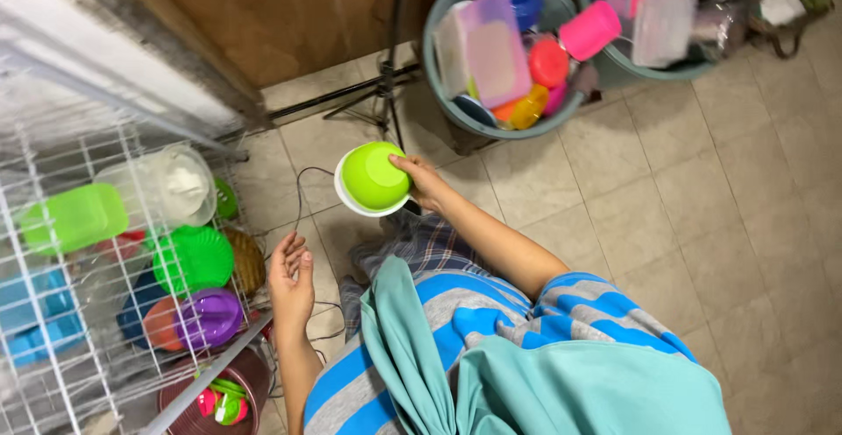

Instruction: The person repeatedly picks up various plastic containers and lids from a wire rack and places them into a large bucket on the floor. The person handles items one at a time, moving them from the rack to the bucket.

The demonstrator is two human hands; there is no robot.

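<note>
Tubs (438, 75) beyond green bowl (374, 175); wire rack (79, 224) left.

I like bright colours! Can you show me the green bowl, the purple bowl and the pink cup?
round lime-green plastic bowl (374, 174), head view, on its upturned base.
shiny purple plastic bowl (209, 316), head view, on its side.
pink plastic cup (590, 30), head view, on its side wall.

Right hand (427, 182) grips green bowl (373, 176); left hand (291, 279) empty.
</note>
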